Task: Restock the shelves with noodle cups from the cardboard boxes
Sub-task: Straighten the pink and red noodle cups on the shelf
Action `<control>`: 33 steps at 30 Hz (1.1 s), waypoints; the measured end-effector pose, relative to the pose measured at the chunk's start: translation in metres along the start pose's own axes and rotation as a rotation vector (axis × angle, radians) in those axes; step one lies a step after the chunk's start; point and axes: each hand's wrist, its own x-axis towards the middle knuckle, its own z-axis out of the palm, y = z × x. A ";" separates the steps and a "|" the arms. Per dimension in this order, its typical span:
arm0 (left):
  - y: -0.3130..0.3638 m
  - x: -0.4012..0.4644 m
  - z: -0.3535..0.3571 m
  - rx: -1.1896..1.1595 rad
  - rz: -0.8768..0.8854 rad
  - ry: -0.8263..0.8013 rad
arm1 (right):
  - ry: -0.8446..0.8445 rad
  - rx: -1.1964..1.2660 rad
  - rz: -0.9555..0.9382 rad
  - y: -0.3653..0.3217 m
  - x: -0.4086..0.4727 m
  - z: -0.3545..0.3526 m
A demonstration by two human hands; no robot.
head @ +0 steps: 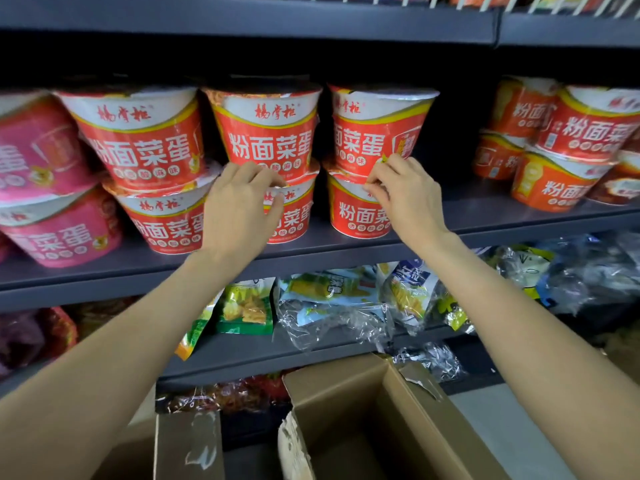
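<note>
Here the step in hand looks like squaring up cups already stacked two high along the front edge of the middle shelf. To do it well, I judge, each upper cup should be nudged by its base until it sits centred on the lid below, label facing out, without crushing the thin foil rim.

At the shelf's left end stand pink noodle cups, then a red stack. The left hand rests at the seam of the middle red stack, fingers curled narrowly against the lower cup's lid, not clearly gripping anything. The right hand touches the next red stack at the same seam, fingers pinched close on the rim or wrapper; whether they hold anything I cannot tell. More red cups sit toward the right end.

On the lower shelf lie snack packets. Below, the open cardboard box shows only bare brown walls; its bottom is out of view, so whether cups remain inside cannot be told.
</note>
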 end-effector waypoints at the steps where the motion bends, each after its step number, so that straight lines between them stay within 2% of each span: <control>1: 0.012 -0.003 0.002 -0.080 -0.020 -0.011 | -0.032 0.026 0.017 0.000 0.000 -0.003; 4: 0.046 -0.004 0.017 -0.340 -0.079 -0.151 | -0.025 0.189 0.096 0.003 -0.005 -0.012; 7: 0.068 0.013 0.033 -0.543 -0.237 -0.243 | 0.210 0.454 0.436 0.011 -0.005 -0.023; 8: 0.074 0.021 0.036 -0.633 -0.314 -0.254 | 0.218 0.564 0.543 0.013 -0.002 -0.027; 10: 0.082 0.039 0.042 -0.782 -0.438 -0.278 | 0.120 0.709 0.625 0.016 0.010 -0.031; 14: 0.086 0.068 0.054 -0.919 -0.578 -0.297 | 0.008 0.687 0.605 0.009 0.021 -0.018; 18: 0.098 0.055 0.051 -0.860 -0.448 -0.291 | -0.020 0.908 0.640 0.012 0.021 -0.008; 21: 0.109 0.027 0.046 -0.817 -0.338 -0.269 | 0.026 1.149 0.780 0.030 0.026 -0.014; 23: 0.105 0.027 0.049 -0.815 -0.392 -0.194 | 0.117 1.123 0.872 0.033 0.020 -0.017; 26: 0.096 0.051 0.053 -0.838 -0.496 -0.198 | 0.215 0.960 0.831 0.024 0.010 -0.017; 29: 0.098 0.072 0.054 -0.900 -0.457 -0.234 | 0.141 0.963 0.732 0.019 0.011 -0.017; 33: 0.105 0.055 0.057 -0.832 -0.369 -0.152 | -0.011 0.996 0.701 0.021 0.018 -0.022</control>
